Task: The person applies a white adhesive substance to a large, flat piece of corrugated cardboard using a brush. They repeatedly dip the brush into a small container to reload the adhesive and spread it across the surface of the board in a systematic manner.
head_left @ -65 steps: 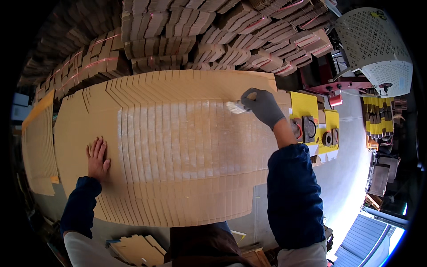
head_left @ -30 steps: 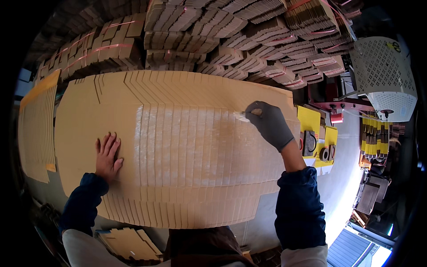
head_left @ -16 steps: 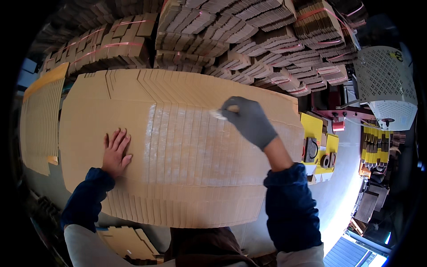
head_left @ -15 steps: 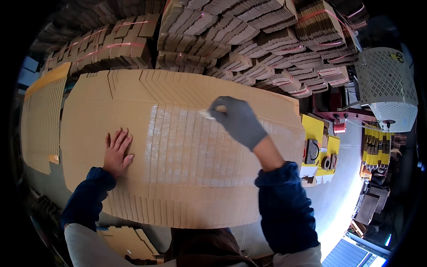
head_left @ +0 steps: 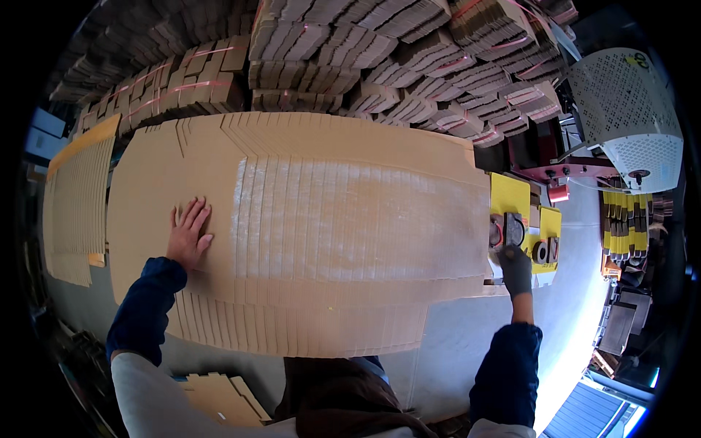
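A wide fan of overlapped flat cardboard blanks (head_left: 328,219) covers the table, with a shiny glued strip across its middle. My bare left hand (head_left: 188,233) lies flat, fingers spread, on the left part of the blanks. My right hand (head_left: 515,269), in a grey glove, is off the right end of the cardboard, beside a small round container (head_left: 504,232) that stands on yellow sheets (head_left: 511,197). Its fingers are curled, and I cannot see whether anything is in them.
Strapped bundles of folded cartons (head_left: 350,66) are stacked along the far side. A second row of cardboard blanks (head_left: 73,204) lies at the left. A white perforated basket (head_left: 628,109) and a red machine (head_left: 555,164) stand at the right. Loose cardboard (head_left: 215,398) sits below.
My gloved right hand has left the middle of the glued strip and swung right and down to the container at the cardboard's end. My left hand stays pressed on the blanks.
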Motion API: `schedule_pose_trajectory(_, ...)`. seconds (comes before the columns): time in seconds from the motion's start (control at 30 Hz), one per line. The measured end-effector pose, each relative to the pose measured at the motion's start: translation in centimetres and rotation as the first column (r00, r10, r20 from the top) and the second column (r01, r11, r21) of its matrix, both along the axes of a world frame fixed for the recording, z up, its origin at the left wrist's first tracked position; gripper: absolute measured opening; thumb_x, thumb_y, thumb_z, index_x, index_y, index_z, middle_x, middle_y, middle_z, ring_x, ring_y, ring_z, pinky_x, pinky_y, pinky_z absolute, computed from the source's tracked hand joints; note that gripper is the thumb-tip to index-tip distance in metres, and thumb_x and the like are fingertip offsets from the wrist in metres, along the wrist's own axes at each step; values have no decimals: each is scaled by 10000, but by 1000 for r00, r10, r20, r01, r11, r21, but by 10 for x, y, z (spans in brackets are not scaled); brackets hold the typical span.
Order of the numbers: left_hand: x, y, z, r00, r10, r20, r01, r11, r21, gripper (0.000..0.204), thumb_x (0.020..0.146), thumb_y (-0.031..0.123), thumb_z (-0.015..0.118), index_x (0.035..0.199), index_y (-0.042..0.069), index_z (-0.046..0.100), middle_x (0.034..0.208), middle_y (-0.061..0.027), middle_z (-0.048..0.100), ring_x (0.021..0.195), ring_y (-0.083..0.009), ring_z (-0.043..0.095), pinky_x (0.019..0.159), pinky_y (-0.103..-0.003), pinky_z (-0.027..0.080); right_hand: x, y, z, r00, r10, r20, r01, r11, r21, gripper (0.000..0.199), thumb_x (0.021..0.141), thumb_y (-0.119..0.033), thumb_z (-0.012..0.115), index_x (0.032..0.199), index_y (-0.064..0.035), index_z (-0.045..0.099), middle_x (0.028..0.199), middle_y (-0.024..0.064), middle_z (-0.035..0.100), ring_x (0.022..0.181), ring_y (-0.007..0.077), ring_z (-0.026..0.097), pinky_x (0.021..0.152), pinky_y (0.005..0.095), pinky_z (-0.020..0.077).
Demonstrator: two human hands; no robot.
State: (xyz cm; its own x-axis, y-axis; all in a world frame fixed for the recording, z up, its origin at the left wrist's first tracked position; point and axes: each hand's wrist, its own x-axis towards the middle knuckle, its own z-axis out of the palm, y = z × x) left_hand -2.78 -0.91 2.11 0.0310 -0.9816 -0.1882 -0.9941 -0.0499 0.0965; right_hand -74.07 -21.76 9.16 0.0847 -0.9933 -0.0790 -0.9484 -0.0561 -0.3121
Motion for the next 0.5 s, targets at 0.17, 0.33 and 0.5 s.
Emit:
schedule_pose_trajectory(0.17,-1,2,23,987,129,-92,-123,990,70,582,914,246,581,1448,112,391,1545,-102,352,1449,-275,289,1144,-590,189,-122,94,7,902,-250,352,211,967,146,86,889,-70,615,816,-30,635,687,63,631,608,132,590,571,292,480)
schedule_pose_trajectory(0.33,3,-22,8,976,158,-152,-170,983,-70,385,905,168,599,1272,87,514,1363,-98,519,1316,-298,439,1072,-480,340,-189,149,-1,762,-345,547,257,938,233,65,864,-35,614,800,-28,621,682,55,615,614,143,601,558,290,520)
schedule_pose_trajectory(0.5,0,-17,0,968,180,-176,-217,952,-216,267,897,148,600,1155,88,564,1238,-97,569,1206,-317,493,1023,-440,377,-68,100,27,805,-219,551,48,950,307,122,882,-98,654,871,18,690,781,68,667,725,162,663,630,290,533)
